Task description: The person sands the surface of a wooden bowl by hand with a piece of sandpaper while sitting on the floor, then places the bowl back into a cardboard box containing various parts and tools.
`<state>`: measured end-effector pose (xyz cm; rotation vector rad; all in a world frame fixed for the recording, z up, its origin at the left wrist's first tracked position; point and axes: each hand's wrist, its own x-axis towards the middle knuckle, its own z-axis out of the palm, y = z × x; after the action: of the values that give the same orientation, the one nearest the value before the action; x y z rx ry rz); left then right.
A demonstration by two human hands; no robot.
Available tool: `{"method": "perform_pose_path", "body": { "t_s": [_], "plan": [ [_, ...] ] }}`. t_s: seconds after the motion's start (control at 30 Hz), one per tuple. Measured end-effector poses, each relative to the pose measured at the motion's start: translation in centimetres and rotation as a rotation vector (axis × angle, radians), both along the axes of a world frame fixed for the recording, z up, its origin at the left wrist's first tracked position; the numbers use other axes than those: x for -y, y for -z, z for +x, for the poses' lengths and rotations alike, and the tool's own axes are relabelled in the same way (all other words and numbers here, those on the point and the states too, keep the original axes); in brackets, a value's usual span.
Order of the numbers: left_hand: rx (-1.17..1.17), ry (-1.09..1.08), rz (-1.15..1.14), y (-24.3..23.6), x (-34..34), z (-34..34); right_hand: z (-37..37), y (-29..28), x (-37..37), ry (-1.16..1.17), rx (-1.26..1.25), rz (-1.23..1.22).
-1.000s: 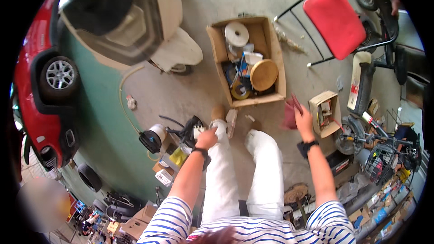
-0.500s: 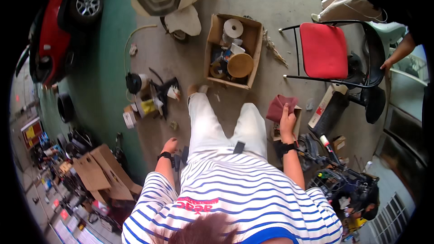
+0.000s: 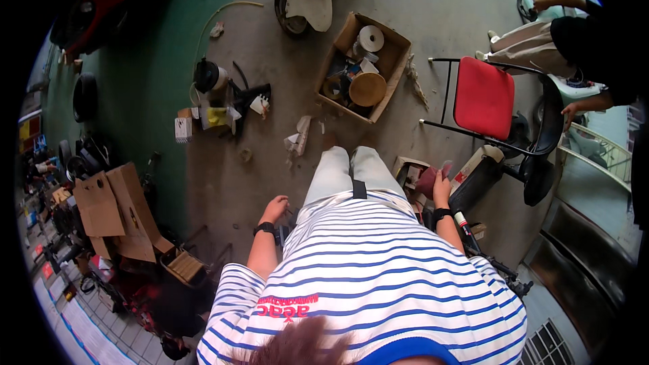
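My right hand (image 3: 441,192) is closed on a dark red cloth (image 3: 426,181), folded, with a paler pinkish edge standing up beside the fingers. Just behind the cloth is a small open carton (image 3: 405,167) with things in it. My left hand (image 3: 274,209) hangs by my left hip, its fingers loosely bent and slightly apart. Nothing shows in that hand. Both wrists wear black bands.
Ahead stands an open cardboard box (image 3: 399,88) holding rolls and a round wooden-looking piece. A red-seated chair (image 3: 485,98) is at right, where another person's hand (image 3: 570,113) touches its back. Clutter (image 3: 220,115) lies front left; flattened cardboard (image 3: 115,213) leans at left.
My body has turned and shifted, so the box and chair sit differently in view. My right hand still holds the cloth, now lower and nearer the small carton. My left hand stays unoccupied.
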<state>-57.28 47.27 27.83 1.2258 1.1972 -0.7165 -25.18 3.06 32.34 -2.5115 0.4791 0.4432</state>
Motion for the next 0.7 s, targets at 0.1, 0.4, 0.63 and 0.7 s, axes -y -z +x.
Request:
{"method": "perform_pose_path", "body": {
  "t_s": [0.1,0.4,0.63,0.7],
  "plan": [
    [0.221,-0.184,0.118,0.5,-0.1,-0.5,-2.7,1.0,1.7,-0.083,-0.148,-0.045],
    [-0.051,-0.486,-0.145,2.9,1.3,-4.9,-3.4,-4.7,-1.2,-0.277,-0.179,-0.174],
    [0.087,-0.381,-0.026,6.0,1.0,-3.0,-1.8,-6.1,-0.8,-0.371,-0.135,-0.220],
    [0.162,-0.459,-0.012,6.8,0.5,-2.0,-0.9,-6.1,-1.0,-0.409,-0.137,-0.246]
  ]
}}
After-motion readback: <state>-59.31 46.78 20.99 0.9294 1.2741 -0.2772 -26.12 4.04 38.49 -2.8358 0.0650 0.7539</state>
